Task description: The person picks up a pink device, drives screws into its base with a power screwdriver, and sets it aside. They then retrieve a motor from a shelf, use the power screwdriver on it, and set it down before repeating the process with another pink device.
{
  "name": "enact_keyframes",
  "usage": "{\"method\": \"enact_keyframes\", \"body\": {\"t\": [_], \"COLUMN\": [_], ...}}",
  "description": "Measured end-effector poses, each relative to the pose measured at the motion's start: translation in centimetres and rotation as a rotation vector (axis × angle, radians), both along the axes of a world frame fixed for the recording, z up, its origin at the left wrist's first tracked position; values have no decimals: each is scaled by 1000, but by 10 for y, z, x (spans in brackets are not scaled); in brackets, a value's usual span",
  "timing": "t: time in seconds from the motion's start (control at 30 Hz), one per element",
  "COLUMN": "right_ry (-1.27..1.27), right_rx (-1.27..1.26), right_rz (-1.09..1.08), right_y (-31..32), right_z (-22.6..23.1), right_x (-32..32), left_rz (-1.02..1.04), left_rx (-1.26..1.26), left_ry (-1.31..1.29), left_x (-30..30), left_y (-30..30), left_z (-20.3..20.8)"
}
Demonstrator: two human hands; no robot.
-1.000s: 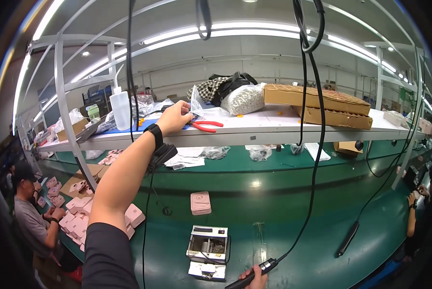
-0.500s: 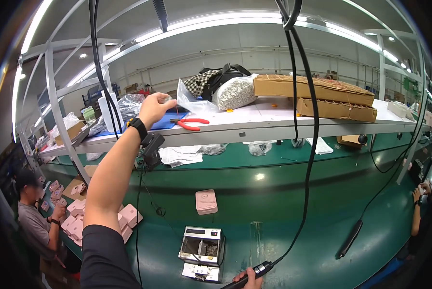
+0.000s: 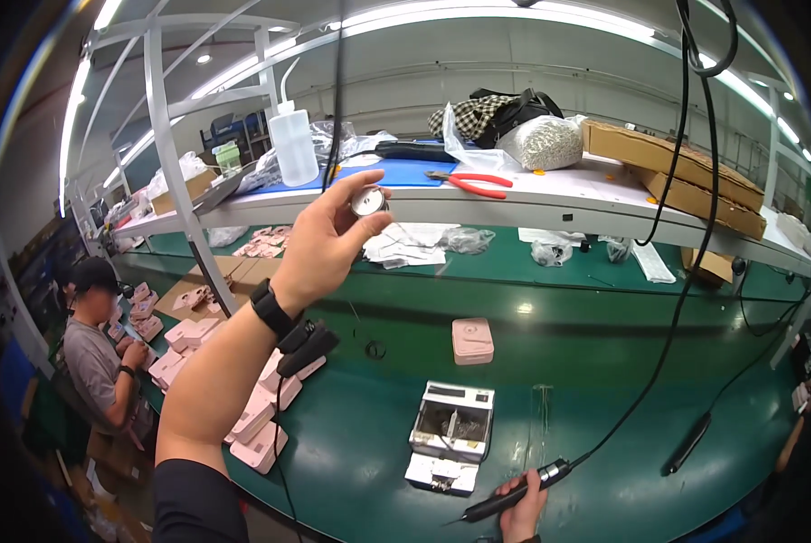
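- Across the lower part of our view, from 8 o'clock round to 4, spreads the long, glossy green workbench (image 3: 595, 362).
- Above it, through 12 o'clock, runs the long white shelf (image 3: 559, 185).
- On that shelf, at 2 o'clock, we see flat brown cardboard boxes (image 3: 668, 149), one stacked on another.
- Around 7 o'clock, partly hidden by our left forearm (image 3: 211, 389), lies a heap of pale pink, box-shaped pieces (image 3: 256, 416).
- Between 5 and 6 o'clock stands the white, box-shaped machine with a black-edged compartment (image 3: 460, 395).
- Between 10 and 11 o'clock, upright on the shelf, is a translucent white plastic squeeze bottle (image 3: 294, 149).
- At 5 o'clock our right hand (image 3: 523, 507) is wrapped around a black, cylindrical corded screwdriver (image 3: 496, 505), its thin tip toward 8 o'clock.
- Near 11 o'clock we hold our left hand (image 3: 319, 246) raised, fingers bent.
- At 1 o'clock, on the shelf, lie red-handled metal pliers (image 3: 478, 185).
- Between 4 and 5 o'clock, near the machine, sits a pale pink square box (image 3: 473, 342).
- Smallest is a round, silver-coloured piece (image 3: 367, 201), pinched between our left thumb and fingers, above the workbench.
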State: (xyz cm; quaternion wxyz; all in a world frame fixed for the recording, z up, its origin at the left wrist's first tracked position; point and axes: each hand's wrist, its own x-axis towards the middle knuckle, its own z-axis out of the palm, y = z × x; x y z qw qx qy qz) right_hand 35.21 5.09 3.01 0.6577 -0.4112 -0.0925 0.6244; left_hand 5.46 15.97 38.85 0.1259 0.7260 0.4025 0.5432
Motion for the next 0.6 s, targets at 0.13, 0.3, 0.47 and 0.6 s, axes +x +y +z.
{"method": "enact_keyframes", "body": {"t": [0.13, 0.3, 0.47, 0.6], "right_ry": [100, -1, 45, 45], "right_rx": [122, 289, 691, 733], "right_rz": [-42, -282, -349, -320], "right_y": [-1, -46, -89, -116], "right_z": [-17, 33, 105, 128], "right_x": [7, 35, 19, 1], "left_rz": [-176, -421, -663, -760], "left_rx": [36, -437, -884, -977], "left_ry": [-240, -77, -156, -169], "left_x": [-8, -5, 18, 33], "left_y": [-52, -117, -172, -209], "left_z": [-25, -88, -205, -287]}}
